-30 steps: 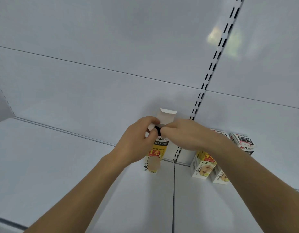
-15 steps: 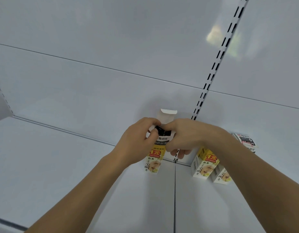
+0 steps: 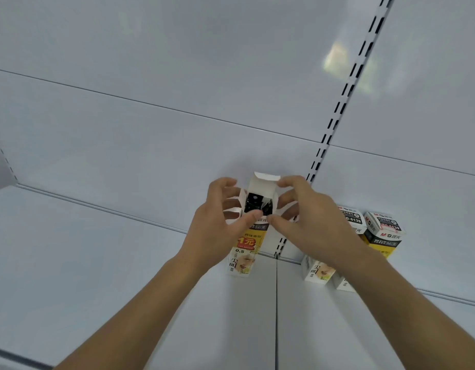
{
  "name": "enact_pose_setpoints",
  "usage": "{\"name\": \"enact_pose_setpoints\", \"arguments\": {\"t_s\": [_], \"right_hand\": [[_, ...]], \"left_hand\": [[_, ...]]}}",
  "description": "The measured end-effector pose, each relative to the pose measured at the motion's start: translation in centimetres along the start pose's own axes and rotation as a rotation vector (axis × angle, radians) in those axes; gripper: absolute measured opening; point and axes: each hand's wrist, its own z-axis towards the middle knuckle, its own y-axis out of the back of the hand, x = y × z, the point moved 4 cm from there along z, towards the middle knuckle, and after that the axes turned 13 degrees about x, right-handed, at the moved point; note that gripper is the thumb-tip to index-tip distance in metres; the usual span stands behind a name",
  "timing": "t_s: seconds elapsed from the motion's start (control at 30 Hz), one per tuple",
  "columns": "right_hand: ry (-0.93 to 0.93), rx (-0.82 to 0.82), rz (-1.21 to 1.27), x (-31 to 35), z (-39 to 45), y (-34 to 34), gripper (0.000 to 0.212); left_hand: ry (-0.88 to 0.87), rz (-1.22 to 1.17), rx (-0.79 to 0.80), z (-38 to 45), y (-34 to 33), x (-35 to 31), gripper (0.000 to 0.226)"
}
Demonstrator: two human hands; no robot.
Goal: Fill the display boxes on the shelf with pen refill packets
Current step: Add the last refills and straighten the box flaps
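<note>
A tall white and yellow display box (image 3: 244, 249) stands upright on the white shelf (image 3: 97, 263), against the back panel. Its top flap is folded up and the side flaps are spread, showing black refill ends (image 3: 256, 202) inside. My left hand (image 3: 217, 222) is at the box's left side, thumb on the front top edge and fingers spread by the left flap. My right hand (image 3: 300, 217) is on the right side, thumb at the front edge next to the left thumb, fingers fanned around the right flap. Neither hand holds a loose packet.
Further boxes of the same kind (image 3: 318, 271) stand to the right, partly behind my right forearm, with two showing closed black and white tops (image 3: 383, 228). A slotted black upright (image 3: 335, 121) runs up the back panel. A seam (image 3: 276, 316) divides the shelf.
Both hands were bunched together over the box top. Now they have drawn apart with fingers fanned out, the flaps are spread, and the black contents inside show.
</note>
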Motion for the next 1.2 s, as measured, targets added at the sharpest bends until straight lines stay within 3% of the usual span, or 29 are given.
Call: {"name": "enact_pose_setpoints", "arguments": {"t_s": [0.17,0.43,0.87,1.07,1.2], "right_hand": [[0.073,-0.178,0.081,-0.8,-0.9,-3.2,0.039],[0.104,-0.247,0.316,-2.1,-2.1,-5.0,0.03],[0.167,-0.273,0.168,-4.8,-4.7,-4.0,0.027],[0.142,-0.273,0.238,-4.6,-4.4,-4.1,0.046],[0.188,-0.264,0.226,-4.7,-4.2,-4.2,0.038]], "left_hand": [[-0.106,0.119,0.041,-0.5,-1.3,0.8,0.039],[-0.17,0.217,0.128,-0.3,-2.2,0.8,0.031],[-0.242,0.292,0.213,-0.3,-4.6,0.0,0.034],[-0.2,0.321,0.249,-0.1,-4.5,-0.2,0.046],[-0.207,0.404,0.28,0.2,-4.3,-0.6,0.049]]}}
